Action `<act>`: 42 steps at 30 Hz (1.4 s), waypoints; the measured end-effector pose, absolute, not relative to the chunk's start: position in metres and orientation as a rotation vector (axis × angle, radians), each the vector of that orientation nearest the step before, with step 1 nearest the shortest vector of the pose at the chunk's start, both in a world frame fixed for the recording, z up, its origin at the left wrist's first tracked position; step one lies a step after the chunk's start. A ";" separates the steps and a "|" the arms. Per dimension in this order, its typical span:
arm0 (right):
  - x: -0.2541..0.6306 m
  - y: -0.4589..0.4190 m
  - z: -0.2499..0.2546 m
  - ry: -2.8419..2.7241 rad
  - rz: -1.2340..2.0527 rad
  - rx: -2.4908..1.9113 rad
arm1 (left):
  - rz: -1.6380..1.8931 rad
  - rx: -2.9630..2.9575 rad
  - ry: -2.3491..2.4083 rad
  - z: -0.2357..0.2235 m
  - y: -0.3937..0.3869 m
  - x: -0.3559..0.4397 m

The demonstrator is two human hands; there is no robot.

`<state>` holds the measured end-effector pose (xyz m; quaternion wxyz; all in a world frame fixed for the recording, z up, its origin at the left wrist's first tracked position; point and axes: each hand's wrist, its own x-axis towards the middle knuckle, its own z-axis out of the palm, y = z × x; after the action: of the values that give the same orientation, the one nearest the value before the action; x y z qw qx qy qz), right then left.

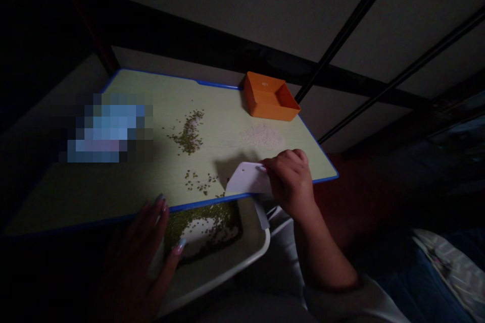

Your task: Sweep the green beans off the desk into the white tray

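My right hand (290,181) is closed on a flat white scraper (246,177), which it holds at the table's near edge. My left hand (147,242) has its fingers stretched and apart, at the near edge and over the left side of a white basin (250,260). Inside the basin lie many small green grains (217,214), too small to name exactly. More of the green grains (189,136) form a loose heap on the tabletop, with pale grains among them. A few scattered green grains (199,181) lie left of the scraper. Behind it, pale grains (262,135) are spread thinly.
An orange open box (271,98) stands at the table's back right. The pale yellow-green table (151,176) has a blue rim. On its left is a blurred-out bright screen-like patch (109,128). A panelled wall (227,0) rises behind. Cloth (435,267) lies at the lower right.
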<state>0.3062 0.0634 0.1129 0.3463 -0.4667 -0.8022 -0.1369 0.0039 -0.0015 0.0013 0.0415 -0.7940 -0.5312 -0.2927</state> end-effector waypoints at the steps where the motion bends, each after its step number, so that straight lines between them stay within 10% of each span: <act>1: 0.305 0.064 0.113 -2.084 -0.347 -1.216 | -0.900 -2.429 -1.631 0.001 -0.001 0.004; 42: 0.322 0.026 0.089 -1.959 -0.662 -1.175 | -0.933 -2.450 -1.687 -0.002 -0.002 0.003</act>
<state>0.3220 0.0265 0.0893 0.3723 -0.4585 -0.7645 -0.2584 0.0026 -0.0018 -0.0016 0.0120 -0.7859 -0.5411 -0.2991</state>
